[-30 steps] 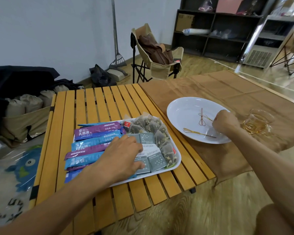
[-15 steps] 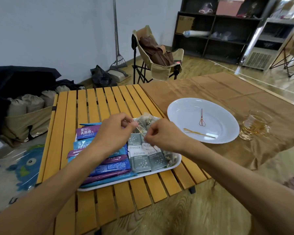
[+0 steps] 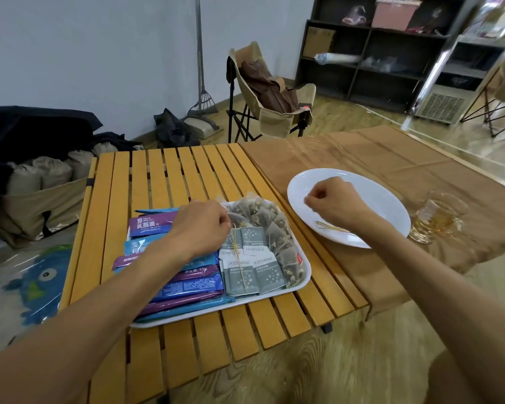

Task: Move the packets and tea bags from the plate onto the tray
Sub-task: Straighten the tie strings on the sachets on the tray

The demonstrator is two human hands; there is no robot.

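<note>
The white tray [image 3: 274,295] on the slatted table holds purple and blue stick packets [image 3: 187,287], grey tea packets [image 3: 263,272] and mesh tea bags [image 3: 271,225]. My left hand [image 3: 201,225] hovers over the tray's middle with curled fingers and pinches the top end of a thin gold pick [image 3: 236,252] that lies down across the grey packets. My right hand [image 3: 335,202] is a loose fist over the white plate [image 3: 385,205]; what lies beneath it is hidden. One gold pick [image 3: 330,227] shows on the plate by my wrist.
A glass of tea [image 3: 435,218] stands right of the plate on the brown cloth [image 3: 362,153]. The wooden table [image 3: 163,182] extends behind the tray. A folding chair [image 3: 268,91] and dark shelves [image 3: 376,53] are farther back.
My right hand left the tray and went back over the plate, covering the looped pick. My left hand stayed at the tray, with a gold pick now lying on the grey packets.
</note>
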